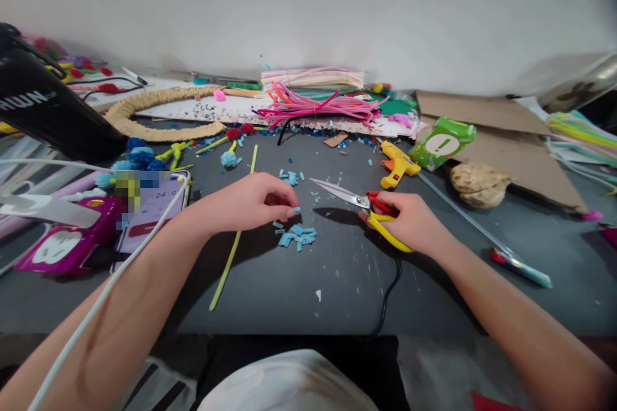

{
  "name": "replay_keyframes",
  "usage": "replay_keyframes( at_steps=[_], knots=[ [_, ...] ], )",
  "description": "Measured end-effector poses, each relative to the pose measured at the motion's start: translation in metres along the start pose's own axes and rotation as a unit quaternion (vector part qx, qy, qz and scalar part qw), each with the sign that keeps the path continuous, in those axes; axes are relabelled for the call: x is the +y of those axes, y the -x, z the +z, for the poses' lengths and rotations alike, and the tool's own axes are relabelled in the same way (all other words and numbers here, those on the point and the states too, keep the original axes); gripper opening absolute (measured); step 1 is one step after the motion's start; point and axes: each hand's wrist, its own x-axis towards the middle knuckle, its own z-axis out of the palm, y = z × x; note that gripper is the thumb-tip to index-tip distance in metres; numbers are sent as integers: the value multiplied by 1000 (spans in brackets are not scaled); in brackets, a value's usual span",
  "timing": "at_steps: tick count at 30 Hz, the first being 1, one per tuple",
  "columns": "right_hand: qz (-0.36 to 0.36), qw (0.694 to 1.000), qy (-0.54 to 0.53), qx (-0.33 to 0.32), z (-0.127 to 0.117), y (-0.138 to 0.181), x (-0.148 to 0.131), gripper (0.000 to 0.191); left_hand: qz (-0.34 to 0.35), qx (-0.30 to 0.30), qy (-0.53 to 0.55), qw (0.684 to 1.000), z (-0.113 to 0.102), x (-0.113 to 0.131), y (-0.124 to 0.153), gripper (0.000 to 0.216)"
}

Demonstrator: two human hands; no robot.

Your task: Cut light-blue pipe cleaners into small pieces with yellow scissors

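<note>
Near the middle of the dark grey work table [337,282], a small heap of pale blue cut paper bits [297,236] is seen, and every place below is given from that heap. Just above and to its left, the left hand [250,202] is held palm down with the fingers curled, and one more pale blue bit [295,209] is pinched at the fingertips. To the right of the heap, the right hand [409,221] is closed around the red and yellow handles of a pair of metal scissors [359,202]; the blades are slightly parted and are pointed leftward, above the heap. A long yellow-green paper strip [236,237] is laid on the table left of the heap, passing beneath the left wrist. Further left, a phone [152,212] with a white cable [110,282] across it is found. Beyond the heap to the upper right, a yellow and orange glue gun [398,166] is laid, with a green packet [441,141] just past it. Far above the heap, near the wall, a tangle of pink pipe cleaners [318,106] is spread, and a woven straw ring [159,112] is placed to the upper left.
</note>
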Motion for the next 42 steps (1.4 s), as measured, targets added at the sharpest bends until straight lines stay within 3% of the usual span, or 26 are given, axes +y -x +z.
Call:
replay_keyframes(
  at_steps=[7, 12, 17, 22, 29, 42],
  knots=[
    [-6, 1000, 6, 5, -1, 0, -1, 18, 39, 14, -50, 998, -2, 2, 1, 28],
    [-11, 1000, 10, 8, -1, 0, 0, 24, 6, 71, -15, 997, 0, 4, -1, 32],
    [-9, 999, -8, 33, 2, 2, -1, 36, 19, 108, 51, 993, 5, 3, -3, 27],
    [-8, 999, -35, 34, 3, 3, -2, 35, 58, 137, 22, 989, 6, 3, -2, 25],
    [-10, 999, -36, 32, 2, 2, -3, 33, 58, 194, -46, 978, 7, 9, -3, 36],
    [-8, 999, -22, 41, 2, 4, -5, 32, 66, 231, -26, 970, 17, 10, -8, 30]
  ],
)
